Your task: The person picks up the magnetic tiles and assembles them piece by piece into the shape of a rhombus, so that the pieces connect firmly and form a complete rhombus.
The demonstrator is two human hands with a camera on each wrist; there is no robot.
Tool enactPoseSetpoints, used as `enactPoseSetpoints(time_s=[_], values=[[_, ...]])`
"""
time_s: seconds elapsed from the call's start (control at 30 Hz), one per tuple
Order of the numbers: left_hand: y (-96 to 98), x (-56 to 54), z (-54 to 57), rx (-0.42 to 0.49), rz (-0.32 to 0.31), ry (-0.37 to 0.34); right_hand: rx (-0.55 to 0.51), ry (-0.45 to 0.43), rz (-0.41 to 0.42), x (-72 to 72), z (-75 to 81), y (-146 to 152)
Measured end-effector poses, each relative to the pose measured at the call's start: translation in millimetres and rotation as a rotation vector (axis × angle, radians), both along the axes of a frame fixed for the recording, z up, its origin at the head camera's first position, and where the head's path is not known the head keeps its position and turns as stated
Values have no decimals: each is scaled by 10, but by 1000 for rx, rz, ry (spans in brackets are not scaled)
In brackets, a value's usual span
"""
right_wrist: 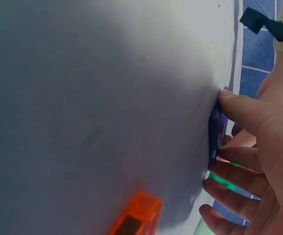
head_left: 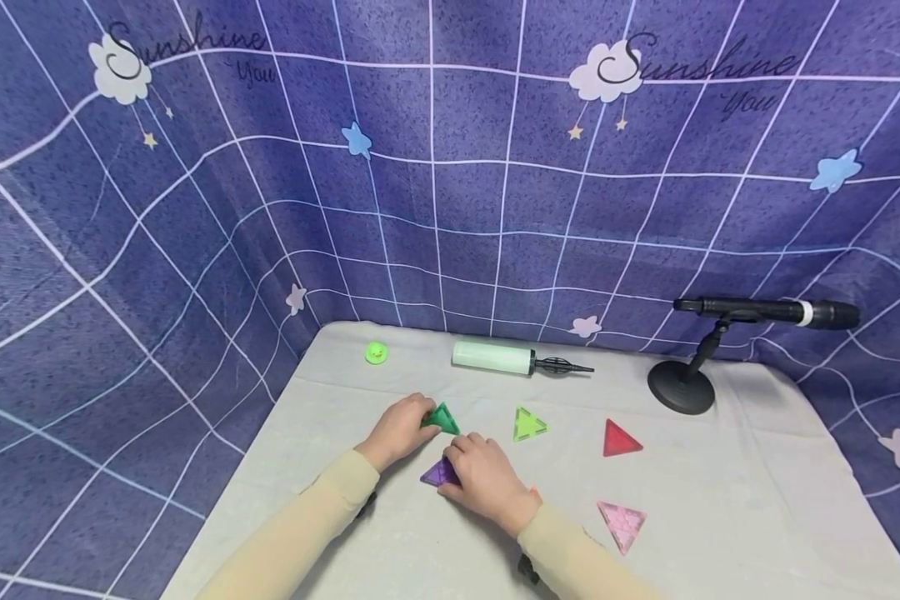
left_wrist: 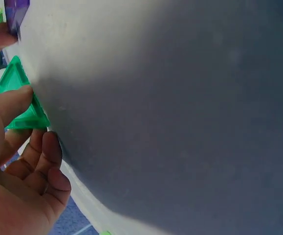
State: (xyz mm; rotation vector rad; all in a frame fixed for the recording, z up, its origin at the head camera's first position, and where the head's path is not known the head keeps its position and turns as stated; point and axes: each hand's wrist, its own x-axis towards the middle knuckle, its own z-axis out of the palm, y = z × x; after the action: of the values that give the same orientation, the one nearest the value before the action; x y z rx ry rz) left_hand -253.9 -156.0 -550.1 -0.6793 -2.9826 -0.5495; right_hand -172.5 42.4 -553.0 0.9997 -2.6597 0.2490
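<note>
In the head view my left hand (head_left: 402, 429) holds a green triangular tile (head_left: 442, 418) by its left side. The left wrist view shows the thumb across the face of this green tile (left_wrist: 21, 93), with fingers behind its lower edge. Just nearer and to the right, my right hand (head_left: 487, 482) pinches a purple triangular tile (head_left: 440, 473) between thumb and fingers. Seen in the right wrist view, the purple tile (right_wrist: 217, 129) stands nearly edge-on. An orange piece (right_wrist: 137, 215) lies near the right hand, mostly hidden by the wrist in the head view.
To the right lie a lime triangle (head_left: 529, 424), a red triangle (head_left: 620, 439) and a pink triangle (head_left: 622, 525). Along the back of the white-covered table (head_left: 765, 483) are a small green round toy (head_left: 376, 353), a hand pump (head_left: 495, 357) and a microphone on a stand (head_left: 682, 387).
</note>
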Motion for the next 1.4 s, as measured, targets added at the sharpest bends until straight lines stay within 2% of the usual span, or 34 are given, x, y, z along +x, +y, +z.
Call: enactPoseSetpoints(time_s=[0.17,0.5,0.83,1.03,1.27,1.4], values=[[-27,37,-12,-7,-14,25,-2,-21,-5,-56,-14,5],[-35,113,-4,-22,-2,56,-7,-60,-32,-156,2,39],[-48,166,-57,-6,26,80,-8,-53,-39,-244,-2,50],[-35,212,-41,4,26,84,-36,-48,-38,-296,-21,58],[-30,249,-60,8,25,134,-58,-66,-55,-339,-25,58],[-21,258,-60,10,35,139,-76,-75,-66,-370,-32,71]])
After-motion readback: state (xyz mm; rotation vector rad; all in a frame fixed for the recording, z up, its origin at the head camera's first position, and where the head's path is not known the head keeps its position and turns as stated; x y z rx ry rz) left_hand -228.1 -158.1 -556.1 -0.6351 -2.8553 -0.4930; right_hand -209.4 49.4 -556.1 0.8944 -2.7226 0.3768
